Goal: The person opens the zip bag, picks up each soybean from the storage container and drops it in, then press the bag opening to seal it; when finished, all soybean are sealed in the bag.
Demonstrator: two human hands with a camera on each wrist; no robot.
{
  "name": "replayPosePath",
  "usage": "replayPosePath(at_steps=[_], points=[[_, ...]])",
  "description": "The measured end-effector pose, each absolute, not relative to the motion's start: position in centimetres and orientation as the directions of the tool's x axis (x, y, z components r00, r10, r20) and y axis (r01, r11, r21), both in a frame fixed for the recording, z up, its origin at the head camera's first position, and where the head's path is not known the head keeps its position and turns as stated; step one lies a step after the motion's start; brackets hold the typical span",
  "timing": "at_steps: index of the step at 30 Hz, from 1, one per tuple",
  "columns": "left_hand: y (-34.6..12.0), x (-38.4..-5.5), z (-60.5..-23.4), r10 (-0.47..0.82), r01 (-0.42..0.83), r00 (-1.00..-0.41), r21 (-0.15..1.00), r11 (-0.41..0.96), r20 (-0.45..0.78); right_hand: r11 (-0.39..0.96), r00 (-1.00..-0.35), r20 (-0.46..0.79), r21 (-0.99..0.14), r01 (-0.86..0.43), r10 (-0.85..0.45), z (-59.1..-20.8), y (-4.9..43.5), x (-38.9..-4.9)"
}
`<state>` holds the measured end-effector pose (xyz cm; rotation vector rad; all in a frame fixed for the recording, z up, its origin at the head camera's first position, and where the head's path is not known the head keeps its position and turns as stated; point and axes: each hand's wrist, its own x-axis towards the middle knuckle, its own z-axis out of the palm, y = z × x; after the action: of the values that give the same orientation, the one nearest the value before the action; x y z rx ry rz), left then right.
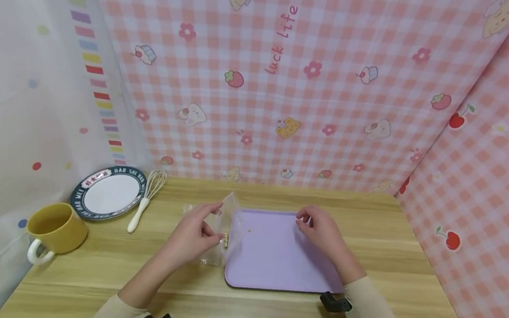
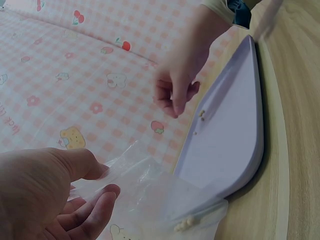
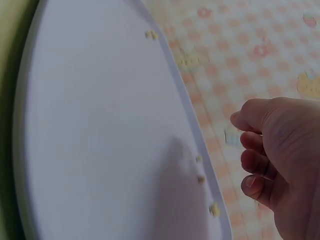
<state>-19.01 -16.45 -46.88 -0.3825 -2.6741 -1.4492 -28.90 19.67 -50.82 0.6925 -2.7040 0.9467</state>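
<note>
My left hand [image 1: 195, 232] pinches the upper edge of a clear plastic bag [image 1: 231, 212] between thumb and fingers, at the tray's left end. Several small, pale yellow, bean-like pieces [image 2: 186, 223] sit low in the bag. A shallow lilac tray [image 1: 281, 267] lies on the table, overlapped by the bag in the head view. Over the tray's far right part hovers my right hand [image 1: 321, 230], fingers loosely curled and nothing visible in them. Along the tray's far edge, the right wrist view shows several of the same small pieces [image 3: 214, 209].
On the left stand a yellow mug [image 1: 64, 230] with a white handle and a white plate [image 1: 115, 192] with a dark patterned rim. Beside the plate lies a whisk [image 1: 143, 202] with a white handle. Pink checked cloth [image 1: 259, 104] covers the back wall behind the wooden table [image 1: 406, 293].
</note>
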Motion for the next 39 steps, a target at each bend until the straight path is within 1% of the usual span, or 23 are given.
replayPosePath(at_steps=[2,9,14,23,26,39], points=[[-16.5,-19.1,-46.9,0.181,0.25,-0.967,0.814,0.524,0.18,0.69,-0.873,0.324,-0.535,-0.486,-0.364,-51.0,20.5,-29.2],[-16.8,-19.3,-46.6,0.178,0.239,-0.969,0.815,0.528,0.169,0.731,-0.901,0.255,-0.527,-0.434,-0.351,-51.3,22.3,-30.1],[-17.0,-19.2,-46.5,0.174,0.232,-0.971,0.819,0.526,0.163,0.748,-0.903,0.244,-0.505,-0.43,-0.354,-51.8,22.2,-30.5],[-16.9,-19.0,-46.5,0.178,0.245,-0.968,0.815,0.525,0.176,0.795,-0.905,0.214,-0.432,-0.426,-0.368,-52.4,22.0,-30.7],[-16.9,-19.1,-46.5,0.181,0.245,-0.968,0.813,0.528,0.175,0.804,-0.908,0.202,-0.422,-0.418,-0.367,-52.5,22.1,-30.6],[-16.3,-19.1,-46.6,0.186,0.237,-0.969,0.816,0.527,0.162,0.814,-0.906,0.216,-0.399,-0.421,-0.363,-52.9,22.4,-30.3]])
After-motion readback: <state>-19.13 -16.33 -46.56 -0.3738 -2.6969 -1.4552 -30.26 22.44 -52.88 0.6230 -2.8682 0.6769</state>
